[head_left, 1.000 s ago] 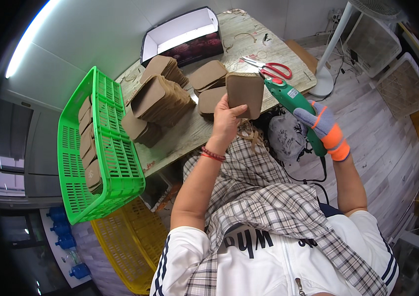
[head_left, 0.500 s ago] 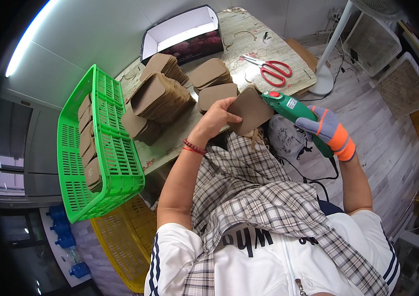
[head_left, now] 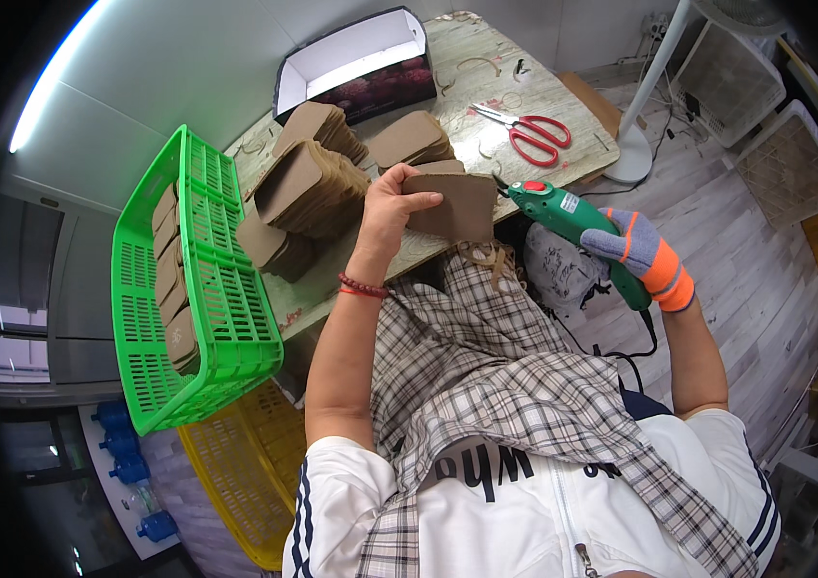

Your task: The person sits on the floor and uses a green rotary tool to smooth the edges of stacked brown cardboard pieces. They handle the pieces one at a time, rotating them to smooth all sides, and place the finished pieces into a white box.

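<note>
My left hand (head_left: 395, 207) is bare and pinches the left end of a flat brown piece with rounded corners (head_left: 462, 207), thumb on its face. In my right hand (head_left: 645, 255), gloved in grey and orange, is a green corded electric cutter (head_left: 563, 217) with a red button. The cutter's dark tip points left, close to the right edge of the brown piece; I cannot tell whether they touch. Behind the piece lie stacks of similar brown pieces (head_left: 311, 188) on the table (head_left: 332, 289).
Red-handled scissors (head_left: 536, 137) and thin trimmed strips (head_left: 478, 65) lie on the table, near an open box (head_left: 361, 72). At the left stands a green crate (head_left: 235, 299) holding more brown pieces, above a yellow crate (head_left: 235, 462). Below the cutter sits a white plastic bag (head_left: 558, 265).
My left hand has moved left and turned the brown piece, so its long edge now lies nearly level. The cutter has shifted very slightly left and stays in my right hand.
</note>
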Available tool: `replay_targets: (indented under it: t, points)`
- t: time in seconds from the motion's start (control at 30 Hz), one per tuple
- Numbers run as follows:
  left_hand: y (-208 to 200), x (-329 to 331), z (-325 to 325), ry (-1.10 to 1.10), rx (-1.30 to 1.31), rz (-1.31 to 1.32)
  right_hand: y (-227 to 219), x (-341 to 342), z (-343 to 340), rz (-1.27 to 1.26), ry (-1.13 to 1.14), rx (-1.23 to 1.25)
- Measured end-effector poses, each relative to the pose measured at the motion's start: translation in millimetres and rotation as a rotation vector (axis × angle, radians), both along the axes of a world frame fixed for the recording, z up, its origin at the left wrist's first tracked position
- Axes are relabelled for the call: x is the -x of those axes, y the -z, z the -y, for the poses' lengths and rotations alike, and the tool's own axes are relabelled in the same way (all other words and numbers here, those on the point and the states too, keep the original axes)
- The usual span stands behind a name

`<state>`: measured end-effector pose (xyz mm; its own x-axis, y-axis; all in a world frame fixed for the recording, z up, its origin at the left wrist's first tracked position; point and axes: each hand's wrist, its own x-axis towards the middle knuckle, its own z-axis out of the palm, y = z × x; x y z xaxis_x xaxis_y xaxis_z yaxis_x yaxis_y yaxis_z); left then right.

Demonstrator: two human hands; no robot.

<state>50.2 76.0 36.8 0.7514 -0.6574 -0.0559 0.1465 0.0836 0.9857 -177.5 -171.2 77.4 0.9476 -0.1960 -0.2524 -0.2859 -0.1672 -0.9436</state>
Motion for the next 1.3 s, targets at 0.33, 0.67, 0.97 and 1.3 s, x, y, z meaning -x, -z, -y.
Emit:
replay_targets:
  t: [0.33,0.67,0.97,1.3]
  points:
    - [-5,-8,-8,0.117,0.015,-0.12,5,0,-1,0.007,-0.069,-0.029]
    - [0,3,4,0.165,-0.076,-0.002,2,0,-9,-0.048,-0.075,-0.015]
    - [-13,19,23,0.325,-0.333,0.025,2,-6,-12,-0.042,-0.08,0.024]
    - [5,-3,12,-0.046,-0.077,-0.092,12,-11,-13,-0.003,0.016,-0.06]
